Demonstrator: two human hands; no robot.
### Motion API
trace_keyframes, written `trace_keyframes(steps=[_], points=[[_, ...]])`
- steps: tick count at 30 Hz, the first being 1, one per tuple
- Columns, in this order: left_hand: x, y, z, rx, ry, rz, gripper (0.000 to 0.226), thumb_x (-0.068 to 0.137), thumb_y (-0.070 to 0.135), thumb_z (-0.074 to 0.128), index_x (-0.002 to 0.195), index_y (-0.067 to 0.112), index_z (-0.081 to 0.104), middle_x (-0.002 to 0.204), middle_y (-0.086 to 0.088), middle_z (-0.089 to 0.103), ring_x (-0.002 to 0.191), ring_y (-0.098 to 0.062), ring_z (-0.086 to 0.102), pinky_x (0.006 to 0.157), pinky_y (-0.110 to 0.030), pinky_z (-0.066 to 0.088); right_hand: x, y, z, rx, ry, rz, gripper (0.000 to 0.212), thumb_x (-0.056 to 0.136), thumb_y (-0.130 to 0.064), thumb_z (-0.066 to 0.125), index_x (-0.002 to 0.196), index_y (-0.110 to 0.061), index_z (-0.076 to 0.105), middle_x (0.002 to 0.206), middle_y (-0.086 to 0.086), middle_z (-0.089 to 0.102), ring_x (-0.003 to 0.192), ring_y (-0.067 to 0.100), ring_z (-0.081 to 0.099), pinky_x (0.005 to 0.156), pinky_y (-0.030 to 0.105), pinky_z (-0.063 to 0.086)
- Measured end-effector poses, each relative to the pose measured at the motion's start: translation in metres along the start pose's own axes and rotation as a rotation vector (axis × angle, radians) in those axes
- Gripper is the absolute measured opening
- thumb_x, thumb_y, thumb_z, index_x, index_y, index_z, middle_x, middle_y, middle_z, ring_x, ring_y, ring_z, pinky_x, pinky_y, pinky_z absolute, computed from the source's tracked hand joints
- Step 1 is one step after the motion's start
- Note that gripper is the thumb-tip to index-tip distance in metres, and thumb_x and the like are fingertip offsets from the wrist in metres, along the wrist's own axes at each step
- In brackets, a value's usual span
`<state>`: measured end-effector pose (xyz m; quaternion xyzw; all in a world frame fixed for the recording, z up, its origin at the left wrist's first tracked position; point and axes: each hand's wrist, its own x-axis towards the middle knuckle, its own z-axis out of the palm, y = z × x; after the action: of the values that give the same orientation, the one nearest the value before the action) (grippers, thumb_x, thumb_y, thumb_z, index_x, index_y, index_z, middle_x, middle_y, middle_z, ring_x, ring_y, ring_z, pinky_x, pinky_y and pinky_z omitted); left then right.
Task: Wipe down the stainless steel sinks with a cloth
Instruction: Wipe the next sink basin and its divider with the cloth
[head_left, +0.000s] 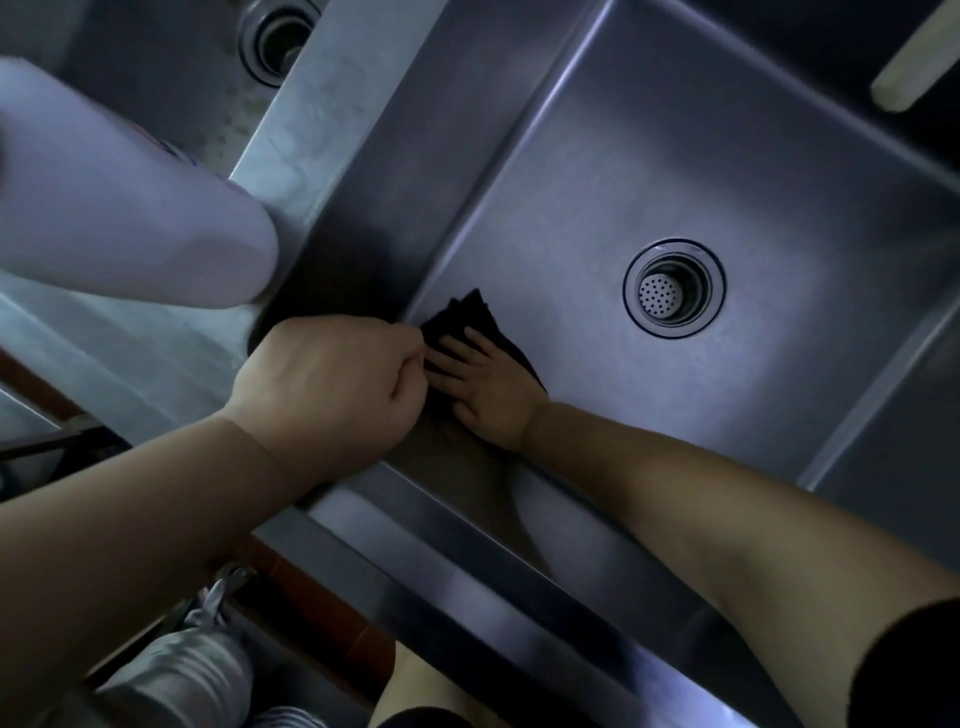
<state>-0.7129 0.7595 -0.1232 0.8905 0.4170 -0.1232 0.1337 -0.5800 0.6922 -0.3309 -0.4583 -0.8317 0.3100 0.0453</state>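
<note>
Right hand (488, 387), fingers flat, presses a dark cloth (470, 317) into the sink's (675, 156) near-left corner; left hand (332, 384) is fisted above, gripping nothing visible.

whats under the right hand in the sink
A dark cloth lies under the right hand, whose flat fingers press it against the sink floor near the corner. The hand covers the cloth's middle.

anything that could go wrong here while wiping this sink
The left hand hangs as a fist over the near corner and hides the wall and part of the cloth there, so that spot could go unwiped. The right hand presses the small dark cloth flat with straight fingers, so it might slide out from under them. The strainer sits in the drain nearby; a wide stroke could snag it.
</note>
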Motion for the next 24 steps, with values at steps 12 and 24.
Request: trace_keyframes(steps=[12, 24], points=[[-0.001, 0.001, 0.000, 0.011, -0.043, -0.061, 0.033, 0.081, 0.039, 0.033, 0.077, 0.019, 0.058, 0.072, -0.001, 0.063, 0.071, -0.027, 0.061, 0.054, -0.029, 0.037, -0.169, -0.043, -0.022, 0.941, -0.226, 0.643, 0.050, 0.102, -0.009, 0.035, 0.147, -0.023, 0.019, 0.157, -0.003, 0.014, 0.146, 0.014, 0.008, 0.112, 0.015, -0.005], [0.001, 0.001, -0.001, -0.006, -0.008, -0.024, 0.037, 0.076, 0.037, 0.031, 0.082, 0.019, 0.063, 0.079, -0.003, 0.067, 0.077, -0.029, 0.062, 0.059, -0.033, 0.045, -0.011, -0.085, -0.080, 1.327, -0.072, 0.534, 0.046, 0.098, 0.004, 0.032, 0.143, -0.003, 0.034, 0.152, 0.014, 0.030, 0.132, 0.016, 0.033, 0.119, 0.034, 0.014]])
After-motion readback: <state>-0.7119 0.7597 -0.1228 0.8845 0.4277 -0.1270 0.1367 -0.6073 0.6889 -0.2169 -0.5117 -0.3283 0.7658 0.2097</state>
